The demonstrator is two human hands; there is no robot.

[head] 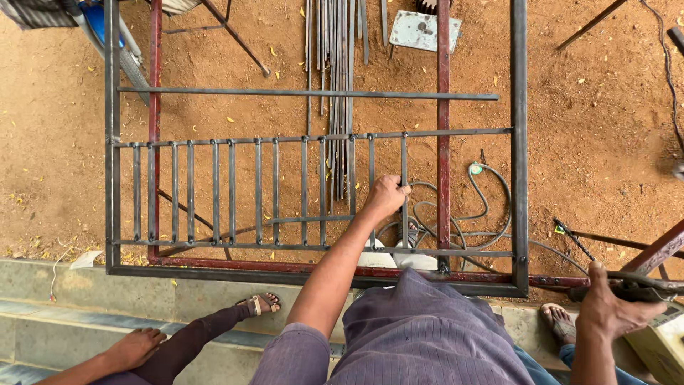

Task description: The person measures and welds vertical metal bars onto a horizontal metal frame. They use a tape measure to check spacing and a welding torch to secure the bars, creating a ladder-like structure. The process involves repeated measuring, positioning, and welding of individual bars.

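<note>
A grey steel grille frame (519, 142) lies flat over the red dirt, with several upright bars welded between two cross rails. My left hand (387, 195) reaches forward and grips the last upright bar (403, 153), near the frame's middle right. My right hand (611, 308) is at the lower right, outside the frame, closed around a dark tool handle (645, 286). A thin rod (574, 241) with a green end points up-left from near that hand.
A red-painted frame (443, 107) lies beneath the grille. Loose steel rods (335, 43), a grey plate (425, 30) and a coiled hose (491, 207) lie on the dirt. Another person's hand (135, 347) and sandalled foot (259, 304) rest on the concrete step (64, 292).
</note>
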